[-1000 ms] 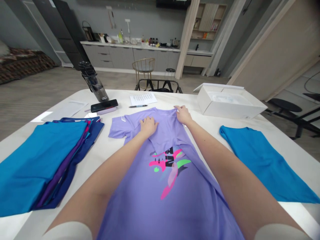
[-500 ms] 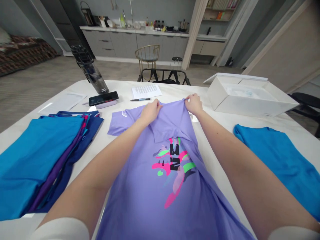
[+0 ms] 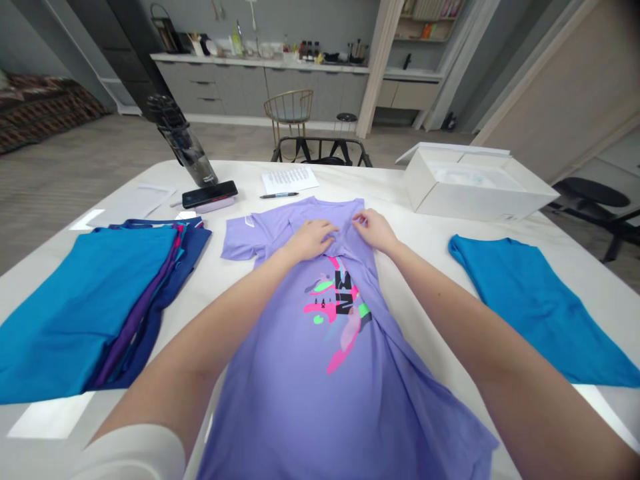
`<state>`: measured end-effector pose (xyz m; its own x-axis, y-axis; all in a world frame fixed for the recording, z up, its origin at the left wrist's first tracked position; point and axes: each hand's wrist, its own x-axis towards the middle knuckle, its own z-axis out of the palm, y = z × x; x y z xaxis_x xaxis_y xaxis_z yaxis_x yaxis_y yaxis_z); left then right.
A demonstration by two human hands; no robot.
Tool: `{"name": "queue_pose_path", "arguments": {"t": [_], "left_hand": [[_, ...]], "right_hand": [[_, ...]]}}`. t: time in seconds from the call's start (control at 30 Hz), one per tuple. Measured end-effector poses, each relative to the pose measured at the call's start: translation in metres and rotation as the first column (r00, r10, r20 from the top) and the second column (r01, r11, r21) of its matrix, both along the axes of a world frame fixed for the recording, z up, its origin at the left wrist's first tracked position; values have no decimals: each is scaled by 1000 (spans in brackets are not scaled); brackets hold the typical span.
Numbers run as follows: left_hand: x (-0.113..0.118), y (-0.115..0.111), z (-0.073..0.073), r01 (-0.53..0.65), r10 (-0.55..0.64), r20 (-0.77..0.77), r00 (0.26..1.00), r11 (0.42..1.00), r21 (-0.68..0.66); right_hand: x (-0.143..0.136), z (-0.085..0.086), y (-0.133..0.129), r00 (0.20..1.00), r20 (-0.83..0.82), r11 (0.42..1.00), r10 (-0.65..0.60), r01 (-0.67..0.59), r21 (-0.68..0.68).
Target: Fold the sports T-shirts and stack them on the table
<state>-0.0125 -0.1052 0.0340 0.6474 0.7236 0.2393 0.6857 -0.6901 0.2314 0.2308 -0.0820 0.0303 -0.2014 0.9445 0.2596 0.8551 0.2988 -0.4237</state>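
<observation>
A light purple T-shirt (image 3: 300, 347) lies lengthwise on the table in front of me, with a pink, green and black print on its chest. Its right side is folded inward over the front, and the left sleeve sticks out flat. My left hand (image 3: 314, 239) rests open on the folded part just above the print, fingers spread on the cloth. At the right shoulder edge, my right hand (image 3: 374, 230) touches the fabric with loosely bent fingers, thumb and forefinger apart. The lower right of the shirt hangs in loose creases.
To the left lies a pile of folded blue and purple clothes (image 3: 95, 300). A folded blue garment (image 3: 535, 300) is at the right, with an open white box (image 3: 475, 190) behind it. A phone (image 3: 209, 194), bottle (image 3: 187, 147), pen (image 3: 279, 195) and printed paper (image 3: 290, 179) lie or stand farther back.
Both hands have let go of the shirt's top edge and come down toward me onto the folded part. The top edge now lies flat on the table.
</observation>
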Motion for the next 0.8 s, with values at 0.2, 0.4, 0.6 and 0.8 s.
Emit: {"name": "queue_pose_path", "arguments": {"t": [0.2, 0.4, 0.6, 0.8], "left_hand": [[19, -50, -1, -5, 2, -124, 992, 1000, -27], [6, -67, -3, -140, 169, -194, 966, 978, 154], [5, -86, 1, -224, 257, -124, 958, 947, 231], [49, -120, 6, 212, -190, -161, 969, 968, 138]], "right_hand": [[-10, 3, -98, 996, -4, 968, 88, -87, -234], [-9, 13, -171, 981, 188, 952, -54, 108, -288], [5, 20, -220, 960, 250, 933, -127, 201, -299], [6, 21, -254, 978, 165, 918, -127, 179, -353]]}}
